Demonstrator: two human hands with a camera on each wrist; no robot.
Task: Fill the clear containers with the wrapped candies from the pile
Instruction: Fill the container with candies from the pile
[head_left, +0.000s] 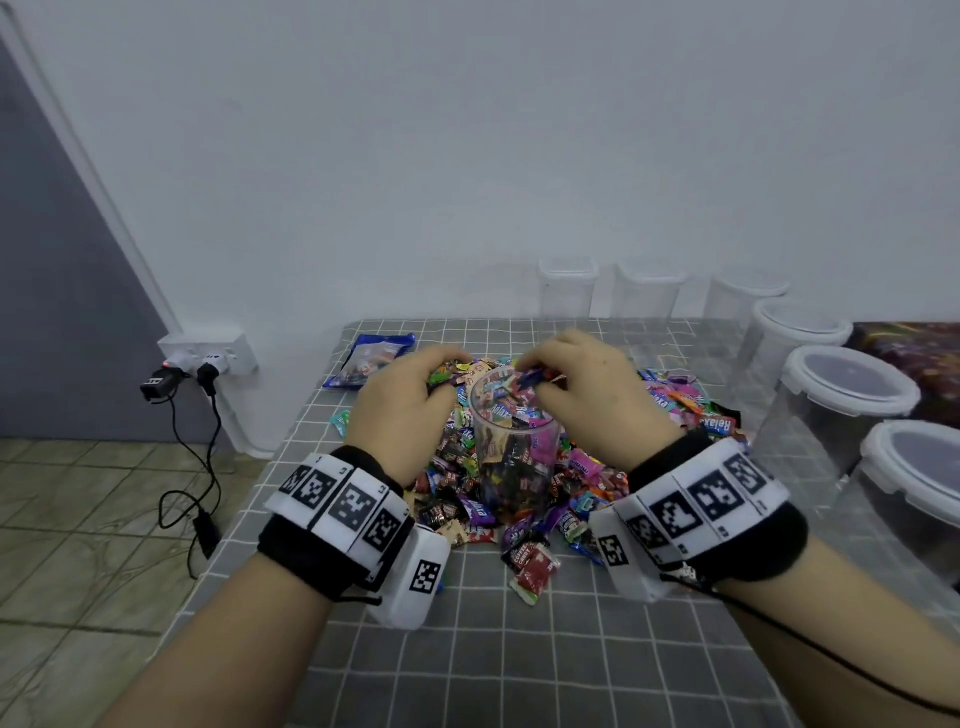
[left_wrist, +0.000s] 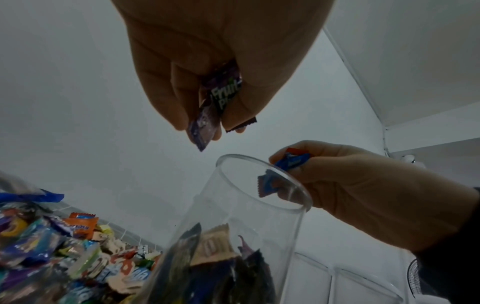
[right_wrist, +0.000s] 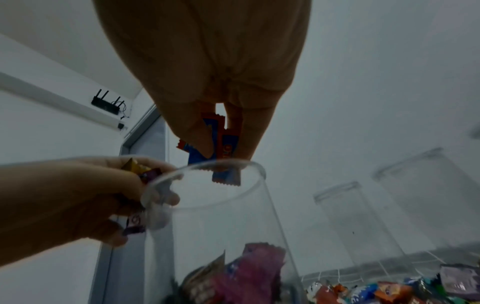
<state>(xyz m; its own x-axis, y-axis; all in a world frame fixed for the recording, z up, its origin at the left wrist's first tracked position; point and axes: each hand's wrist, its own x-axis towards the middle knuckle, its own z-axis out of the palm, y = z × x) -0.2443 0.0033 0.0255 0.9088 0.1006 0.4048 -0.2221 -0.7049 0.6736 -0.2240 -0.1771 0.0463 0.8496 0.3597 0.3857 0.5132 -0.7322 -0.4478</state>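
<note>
An open clear container (head_left: 514, 447), partly filled with wrapped candies, stands in the middle of the candy pile (head_left: 582, 467) on the checked cloth. My left hand (head_left: 410, 400) is just left of its rim and grips purple and dark wrapped candies (left_wrist: 213, 107). My right hand (head_left: 587, 389) hangs over the rim and pinches blue and orange wrapped candies (right_wrist: 221, 144), whose ends dip into the container mouth (right_wrist: 207, 185). The same container (left_wrist: 233, 236) fills the lower left wrist view.
Several lidded clear containers (head_left: 841, 395) line the table's right side and back edge (head_left: 569, 291). A blue candy bag (head_left: 371, 358) lies at the back left. A wall socket with plugs and cables (head_left: 202, 364) is left of the table, above the tiled floor.
</note>
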